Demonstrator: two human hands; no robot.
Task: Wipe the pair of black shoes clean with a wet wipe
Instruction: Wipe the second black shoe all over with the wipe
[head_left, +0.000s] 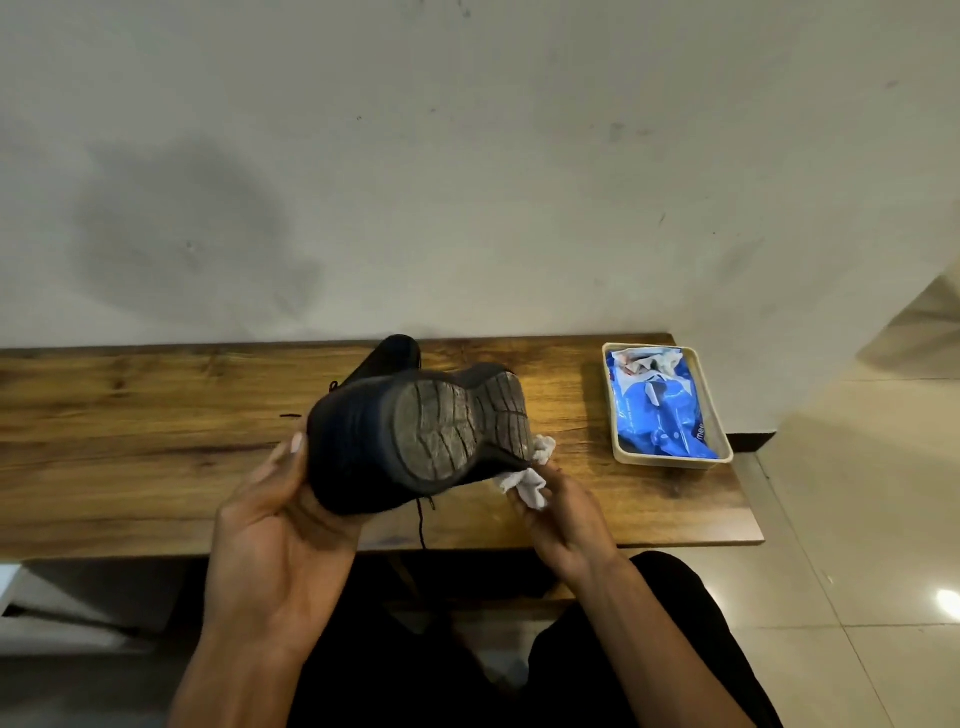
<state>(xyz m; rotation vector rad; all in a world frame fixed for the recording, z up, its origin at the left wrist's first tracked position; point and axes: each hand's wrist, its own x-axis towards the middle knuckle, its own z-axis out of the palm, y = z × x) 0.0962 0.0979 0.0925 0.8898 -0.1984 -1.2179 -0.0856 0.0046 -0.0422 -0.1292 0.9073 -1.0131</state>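
The left hand (270, 499) cups the toe end of a black lace-up shoe (358, 447), fingers curled under it and thumb laid on its side, holding it tipped above the long brown wooden bench (130, 415) so the worn grey ridged sole (457, 421) faces up. The right hand (566, 519) pinches a crumpled white wet wipe (524, 480) in its fingertips and presses it to the heel edge of that sole. The step in hand looks like scrubbing the heel rim of this first shoe; the sole still appears dusty, so much is left. Next the wipe probably needs dragging along the sidewall toward the toe, which calls for the left hand to turn the shoe and shift its hold off the part to be cleaned. A loose black lace (422, 519) dangles below the shoe and could catch the wipe.

The second black shoe (389, 356) lies on the bench directly behind the held one, partly hidden. To the right of the held shoe, well apart, a cream rectangular plastic tray (670, 462) holds a blue wet-wipe packet (660, 415) with a crumpled used wipe (649, 361) at its far end.
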